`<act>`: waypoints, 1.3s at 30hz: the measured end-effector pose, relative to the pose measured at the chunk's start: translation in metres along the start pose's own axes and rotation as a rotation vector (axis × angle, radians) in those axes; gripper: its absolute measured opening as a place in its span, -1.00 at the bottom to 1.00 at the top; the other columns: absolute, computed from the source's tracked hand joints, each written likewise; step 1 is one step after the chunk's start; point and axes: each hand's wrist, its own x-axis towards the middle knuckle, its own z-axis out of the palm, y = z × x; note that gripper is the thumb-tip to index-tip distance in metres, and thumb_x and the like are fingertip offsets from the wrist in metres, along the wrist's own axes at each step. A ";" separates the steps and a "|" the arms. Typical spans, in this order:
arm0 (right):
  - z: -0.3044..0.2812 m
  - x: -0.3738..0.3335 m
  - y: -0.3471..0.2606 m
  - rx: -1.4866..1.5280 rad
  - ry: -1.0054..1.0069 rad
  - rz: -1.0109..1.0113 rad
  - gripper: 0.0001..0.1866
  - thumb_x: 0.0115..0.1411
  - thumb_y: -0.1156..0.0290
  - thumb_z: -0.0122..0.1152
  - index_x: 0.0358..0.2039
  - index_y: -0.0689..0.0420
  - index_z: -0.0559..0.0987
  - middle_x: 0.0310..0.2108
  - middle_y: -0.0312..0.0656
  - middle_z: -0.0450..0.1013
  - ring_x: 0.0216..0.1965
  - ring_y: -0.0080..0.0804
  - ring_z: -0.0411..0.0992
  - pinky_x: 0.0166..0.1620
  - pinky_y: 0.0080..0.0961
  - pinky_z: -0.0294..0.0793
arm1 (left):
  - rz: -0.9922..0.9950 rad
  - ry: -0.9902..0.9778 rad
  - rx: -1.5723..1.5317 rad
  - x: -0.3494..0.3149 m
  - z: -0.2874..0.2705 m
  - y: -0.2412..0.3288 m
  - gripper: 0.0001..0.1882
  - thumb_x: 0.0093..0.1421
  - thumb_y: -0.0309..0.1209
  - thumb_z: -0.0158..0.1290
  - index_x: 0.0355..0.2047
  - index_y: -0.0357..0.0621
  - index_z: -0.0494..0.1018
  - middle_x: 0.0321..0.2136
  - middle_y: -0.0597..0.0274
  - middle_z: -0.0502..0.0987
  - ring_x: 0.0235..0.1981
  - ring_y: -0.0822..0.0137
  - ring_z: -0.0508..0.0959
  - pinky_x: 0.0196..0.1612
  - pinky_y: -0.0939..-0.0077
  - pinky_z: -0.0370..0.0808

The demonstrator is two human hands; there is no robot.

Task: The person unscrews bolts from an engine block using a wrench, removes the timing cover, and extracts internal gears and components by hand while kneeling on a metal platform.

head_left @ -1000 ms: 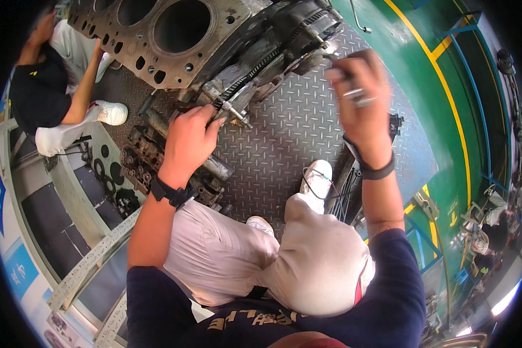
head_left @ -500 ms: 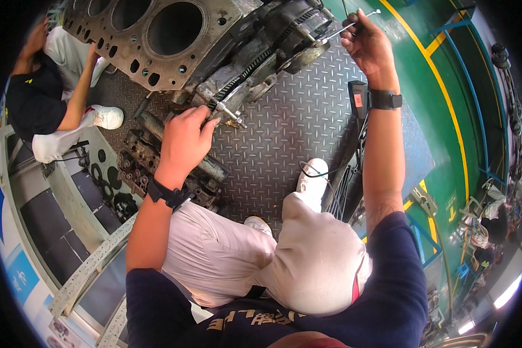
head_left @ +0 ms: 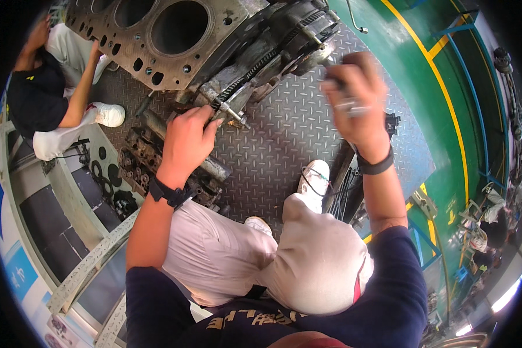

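Note:
A greasy engine block (head_left: 156, 66) with large round bores lies at the top, a dark ribbed strip (head_left: 249, 75) running along its side. My left hand (head_left: 185, 136) is closed against its near corner, fingers curled over the edge and partly hidden. Beside my left thumb, a shiny metal rod (head_left: 235, 112) sticks out of the block. My right hand (head_left: 356, 101) is raised off the block's right end, its fingers smeared by motion. They are wrapped round a shiny metal tool (head_left: 351, 108), seemingly a wrench, mostly hidden by the hand.
Dirty engine parts (head_left: 139, 156) lie left of my legs on the tread-plate floor (head_left: 261, 156). Another person (head_left: 46, 98) sits at the far left. A bent metal pipe (head_left: 354, 17) shows at the top. Long thin rods (head_left: 339, 191) lie beside my right shoe (head_left: 314, 180).
My right hand has swung down toward me and turned, bringing the tool away from the block's right end. My left hand stays at the corner.

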 end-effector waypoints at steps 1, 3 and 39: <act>-0.003 -0.001 0.005 0.015 0.246 -0.012 -0.91 0.18 0.42 0.28 -0.41 0.13 0.57 -0.29 -0.15 0.42 -0.34 -0.24 0.44 -0.29 -0.37 0.43 | 0.023 0.002 0.013 0.000 0.001 -0.001 -0.81 0.21 -0.38 0.21 -0.33 -0.27 0.50 -0.45 -0.07 0.55 -0.39 -0.17 0.57 -0.34 0.04 0.47; -0.002 -0.010 0.018 0.355 0.404 0.348 -0.80 0.32 0.36 0.19 -0.37 0.24 0.54 -0.44 -0.25 0.40 -0.41 -0.43 0.41 -0.26 -0.46 0.41 | 0.011 0.010 0.002 -0.001 0.001 -0.003 -0.80 0.21 -0.37 0.22 -0.34 -0.27 0.49 -0.45 -0.07 0.55 -0.39 -0.17 0.57 -0.34 0.04 0.47; 0.060 -0.010 0.044 0.812 0.329 0.942 -0.77 0.23 0.40 0.43 -0.21 0.28 0.65 -0.45 -0.30 0.60 -0.65 -0.78 0.20 -0.60 -0.71 0.07 | -0.014 -0.013 -0.051 -0.004 0.003 -0.008 -0.76 0.21 -0.35 0.27 -0.22 -0.27 0.60 -0.34 -0.02 0.63 -0.37 0.01 0.67 -0.30 0.30 0.55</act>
